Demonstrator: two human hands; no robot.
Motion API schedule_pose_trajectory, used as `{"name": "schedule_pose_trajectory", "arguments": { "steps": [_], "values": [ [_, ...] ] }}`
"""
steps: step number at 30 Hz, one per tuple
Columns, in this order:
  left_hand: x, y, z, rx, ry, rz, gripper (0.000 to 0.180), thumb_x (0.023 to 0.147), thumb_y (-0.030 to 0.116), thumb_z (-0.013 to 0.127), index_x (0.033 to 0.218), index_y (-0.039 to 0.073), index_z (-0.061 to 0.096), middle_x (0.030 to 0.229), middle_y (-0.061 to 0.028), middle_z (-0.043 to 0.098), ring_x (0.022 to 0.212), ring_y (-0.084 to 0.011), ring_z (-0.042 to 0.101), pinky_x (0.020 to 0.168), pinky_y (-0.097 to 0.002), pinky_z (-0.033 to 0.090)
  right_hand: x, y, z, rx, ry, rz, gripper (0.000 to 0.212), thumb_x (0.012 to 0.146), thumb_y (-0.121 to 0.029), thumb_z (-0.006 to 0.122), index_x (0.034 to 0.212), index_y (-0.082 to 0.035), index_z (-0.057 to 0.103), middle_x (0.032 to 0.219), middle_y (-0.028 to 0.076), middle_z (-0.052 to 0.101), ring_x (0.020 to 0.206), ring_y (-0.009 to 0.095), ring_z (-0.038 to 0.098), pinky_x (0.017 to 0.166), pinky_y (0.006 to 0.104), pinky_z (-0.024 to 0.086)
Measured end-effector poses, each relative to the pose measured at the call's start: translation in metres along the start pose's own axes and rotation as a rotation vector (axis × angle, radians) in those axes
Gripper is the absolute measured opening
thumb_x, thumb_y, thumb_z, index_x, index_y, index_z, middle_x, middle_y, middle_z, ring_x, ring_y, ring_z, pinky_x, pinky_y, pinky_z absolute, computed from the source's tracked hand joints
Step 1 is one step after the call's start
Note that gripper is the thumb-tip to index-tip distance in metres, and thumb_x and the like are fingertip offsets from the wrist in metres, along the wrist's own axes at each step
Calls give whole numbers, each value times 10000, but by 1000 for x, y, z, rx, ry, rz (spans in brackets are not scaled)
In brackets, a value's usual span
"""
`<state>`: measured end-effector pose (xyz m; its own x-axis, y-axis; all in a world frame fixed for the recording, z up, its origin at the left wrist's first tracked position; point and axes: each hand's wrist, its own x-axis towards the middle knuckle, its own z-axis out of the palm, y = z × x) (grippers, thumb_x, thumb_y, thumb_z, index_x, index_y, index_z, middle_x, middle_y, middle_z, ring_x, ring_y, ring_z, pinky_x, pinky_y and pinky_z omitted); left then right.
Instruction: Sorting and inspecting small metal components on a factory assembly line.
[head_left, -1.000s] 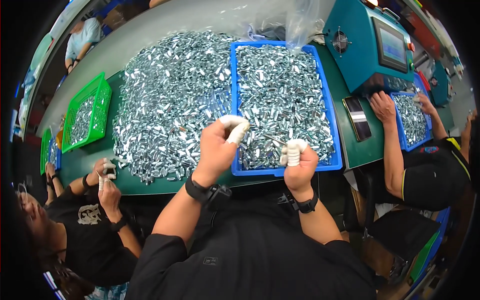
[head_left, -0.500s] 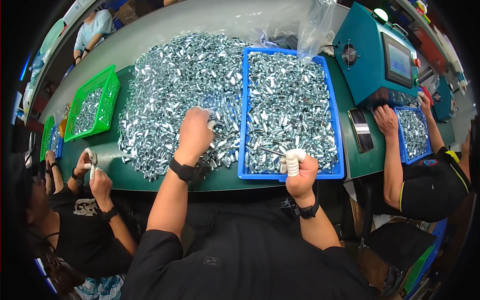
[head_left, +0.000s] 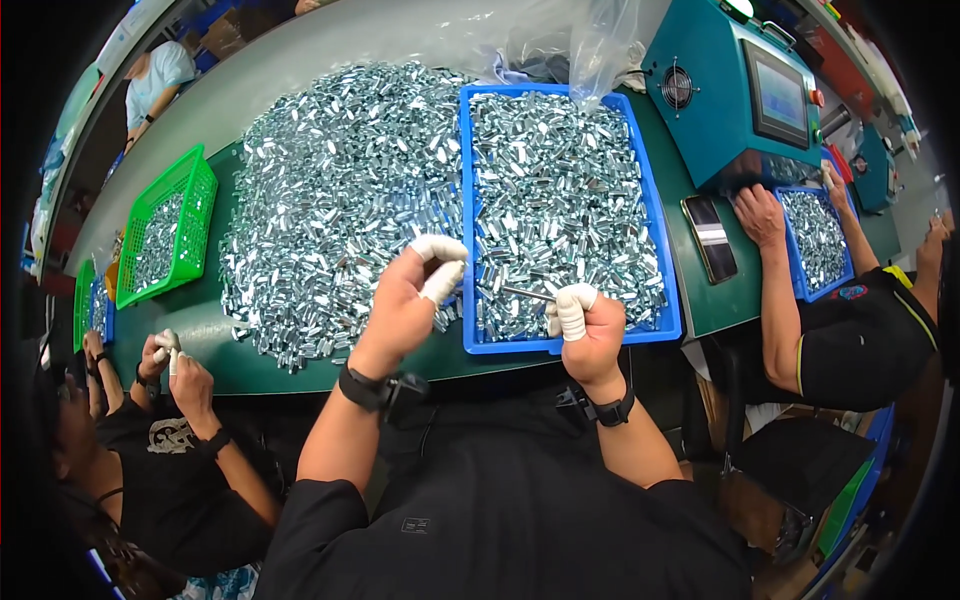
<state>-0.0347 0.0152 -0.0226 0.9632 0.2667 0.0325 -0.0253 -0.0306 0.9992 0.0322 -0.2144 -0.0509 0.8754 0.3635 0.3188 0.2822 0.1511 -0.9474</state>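
Note:
My left hand [head_left: 398, 305], its thumb and forefinger wrapped in white finger covers, is raised over the right edge of a big heap of small shiny metal pieces [head_left: 340, 180]. Those two fingertips bend together in a pinch near the blue tray's left rim; anything between them is too small to make out. White covers also wrap fingers of my right hand [head_left: 590, 335], which is closed on a thin dark metal rod [head_left: 527, 293]. The rod points left above the near end of the blue tray [head_left: 572, 347], which is full of similar metal pieces.
A phone [head_left: 709, 238] lies right of the tray, below a teal machine [head_left: 735, 100] with a screen. At left stands a green basket [head_left: 190, 225] of pieces. Co-workers' hands [head_left: 762, 215] work at a smaller blue tray [head_left: 806, 292] on the right; another person [head_left: 190, 385] sits left.
My left hand has lifted out of the heap and come nearer to me and slightly right, toward the rod. My right hand still grips the rod. The whole view has shifted a little.

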Motion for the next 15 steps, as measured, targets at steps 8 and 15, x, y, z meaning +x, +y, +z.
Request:
{"name": "schedule_pose_trajectory", "arguments": {
  "steps": [8, 15],
  "values": [
    [-4, 2, 19, 201, -190, 278, 231, 968, 0, 652, 1199, 19, 649, 988, -28, 682, 952, -95, 629, 839, -260, 507, 4, 3, 3, -115, -81, -24, 202, 1016, -109, 637, 859, 10, 682, 681, 29, 655, 570, 73, 586, 527, 236, 456],
    [-19, 0, 37, -162, -144, -168, 218, 970, -16, 642, 1185, 3, 620, 924, -37, 676, 817, -102, 642, 782, -256, 525, 10, 0, 10, -279, -147, -270, 122, 932, -92, 728, 850, -3, 709, 655, 80, 648, 520, 162, 574, 504, 295, 432]
  ]
}}
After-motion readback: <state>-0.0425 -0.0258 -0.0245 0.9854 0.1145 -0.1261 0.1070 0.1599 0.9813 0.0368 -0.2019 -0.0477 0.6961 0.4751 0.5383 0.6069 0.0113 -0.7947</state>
